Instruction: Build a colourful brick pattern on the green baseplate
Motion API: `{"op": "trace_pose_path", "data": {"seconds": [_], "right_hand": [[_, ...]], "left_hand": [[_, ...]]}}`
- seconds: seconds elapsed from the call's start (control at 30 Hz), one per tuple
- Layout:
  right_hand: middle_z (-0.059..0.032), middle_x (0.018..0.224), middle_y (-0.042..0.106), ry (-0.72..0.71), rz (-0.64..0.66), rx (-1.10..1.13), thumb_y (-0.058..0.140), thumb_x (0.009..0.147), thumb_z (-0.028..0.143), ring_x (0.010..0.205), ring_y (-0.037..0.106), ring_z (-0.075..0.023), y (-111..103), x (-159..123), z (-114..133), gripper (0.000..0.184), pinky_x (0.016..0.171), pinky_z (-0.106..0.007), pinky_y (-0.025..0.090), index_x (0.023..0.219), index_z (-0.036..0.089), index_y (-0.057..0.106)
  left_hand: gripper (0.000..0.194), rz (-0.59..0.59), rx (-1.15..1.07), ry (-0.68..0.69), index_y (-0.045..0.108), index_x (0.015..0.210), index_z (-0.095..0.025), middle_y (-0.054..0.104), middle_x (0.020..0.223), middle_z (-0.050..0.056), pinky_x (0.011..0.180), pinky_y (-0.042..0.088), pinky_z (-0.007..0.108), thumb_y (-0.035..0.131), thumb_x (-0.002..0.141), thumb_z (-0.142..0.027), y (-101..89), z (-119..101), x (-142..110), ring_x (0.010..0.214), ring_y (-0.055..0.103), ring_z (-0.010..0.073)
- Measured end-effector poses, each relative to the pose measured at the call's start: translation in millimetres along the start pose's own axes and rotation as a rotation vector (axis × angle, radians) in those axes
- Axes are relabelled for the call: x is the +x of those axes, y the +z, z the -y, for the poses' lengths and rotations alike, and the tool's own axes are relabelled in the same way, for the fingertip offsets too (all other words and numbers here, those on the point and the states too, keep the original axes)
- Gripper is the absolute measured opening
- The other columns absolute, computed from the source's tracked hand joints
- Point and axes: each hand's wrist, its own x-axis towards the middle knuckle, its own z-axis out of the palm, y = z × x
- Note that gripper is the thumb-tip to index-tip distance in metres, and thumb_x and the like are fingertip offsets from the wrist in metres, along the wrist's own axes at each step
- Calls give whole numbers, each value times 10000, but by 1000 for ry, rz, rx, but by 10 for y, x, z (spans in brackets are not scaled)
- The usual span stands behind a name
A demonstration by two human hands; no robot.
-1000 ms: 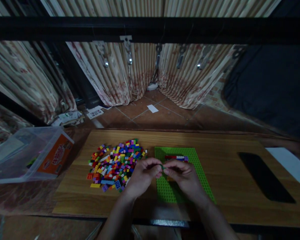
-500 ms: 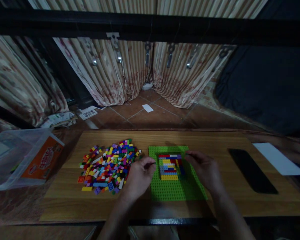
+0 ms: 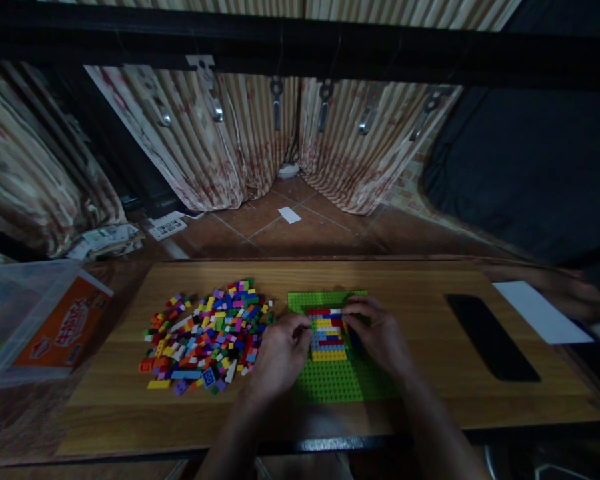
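Observation:
A block of bricks in coloured rows (image 3: 329, 337), red and white at the far end and yellow at the near end, sits on a green studded baseplate (image 3: 330, 383). At its left edge is my left hand (image 3: 283, 348), thumb and fingertips pinched together; whatever lies between them is hidden. My right hand (image 3: 380, 333) reaches over the block's far right corner, its fingertips closed together there and partly covering the bricks. I cannot make out a piece in them. Left of my left hand spreads a pile of loose bricks (image 3: 200, 340) in many colours.
The wooden table (image 3: 415, 407) carries a black flat slab (image 3: 493, 337) on the right, with a white sheet (image 3: 543, 312) past it. A clear plastic box (image 3: 27, 280) with an orange label stands at the left. Striped curtains (image 3: 220, 147) hang behind.
My hands were together over the baseplate around a small green brick, then parted. The right hand swung out right and came back to the block's far right corner. The view shifted slightly right.

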Motion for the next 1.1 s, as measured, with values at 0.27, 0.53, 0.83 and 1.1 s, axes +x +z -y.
{"op": "trace_pose_path", "data": {"seconds": [0.27,0.53,0.83,1.1], "right_hand": [[-66,1095,621,22,38,-27,608,787,305,1026,595,-218,-4,27,-43,133,921,-385,440,811,228,713],[-34,901,676,132,-9,153,663,701,299,875,626,-203,45,61,-66,118,844,-355,468,760,205,703],[-36,844,723,290,-45,255,690,637,293,786,659,-205,94,60,-61,240,754,-350,520,850,186,707],[-68,1027,721,267,-49,378,759,612,311,974,656,-232,18,65,-114,397,909,-415,495,987,201,693]], "left_hand": [[154,13,20,25,667,892,-199,690,861,20,693,482,230,524,839,-178,6,-20,5,741,637,132],[156,20,64,34,664,887,-206,688,850,17,681,481,230,521,836,-171,-1,-14,0,748,636,136],[170,35,74,26,663,906,-212,691,892,19,728,488,240,510,843,-172,14,-9,2,798,642,143],[177,44,151,74,661,885,-209,684,870,23,727,477,256,496,850,-156,112,-110,20,777,628,151]]}}
